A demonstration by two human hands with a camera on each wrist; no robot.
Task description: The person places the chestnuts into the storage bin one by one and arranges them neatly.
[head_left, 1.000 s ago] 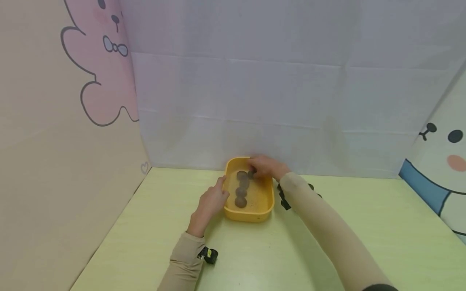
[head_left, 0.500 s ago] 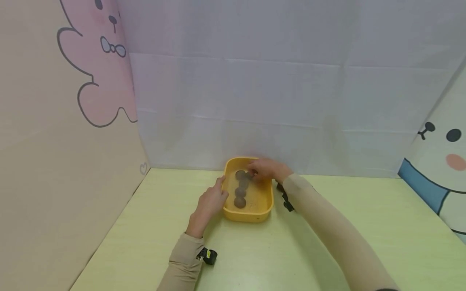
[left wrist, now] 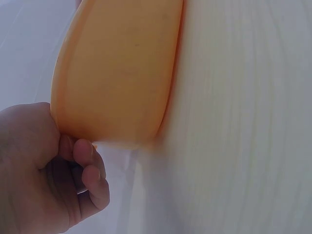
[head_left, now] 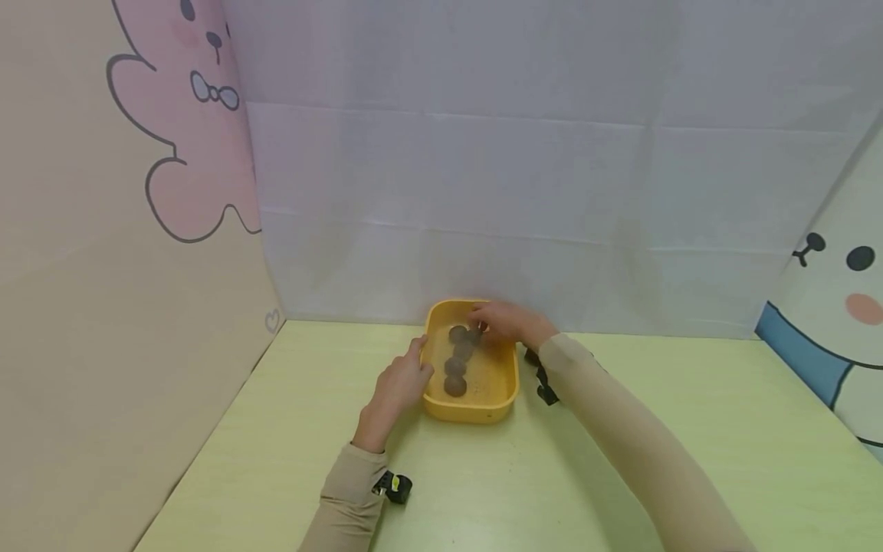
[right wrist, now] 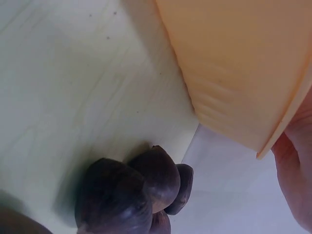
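Observation:
A yellow plastic basin (head_left: 471, 414) stands on the table against the back wall. Inside it several brown chestnuts (head_left: 455, 385) lie in a rough line on the left half. My left hand (head_left: 398, 383) grips the basin's left rim; in the left wrist view its fingers curl at the basin's edge. Reaching over the far right rim, my right hand (head_left: 507, 320) has its fingertips down at a chestnut (head_left: 474, 336) and pinches it. In the right wrist view part of the right hand (right wrist: 298, 165) shows beyond the rim, while its fingertips are hidden behind the basin wall.
More chestnuts (right wrist: 117, 197) lie on the table right of the basin, mostly hidden by the right forearm in the head view. A white cloth wall (head_left: 441, 192) closes off the back. Printed side panels (head_left: 138, 307) stand left and right of the table (head_left: 690, 414).
My right hand has shifted slightly right, and the chestnut at its fingertips sits a little nearer and further left than before. The left hand keeps its place on the rim.

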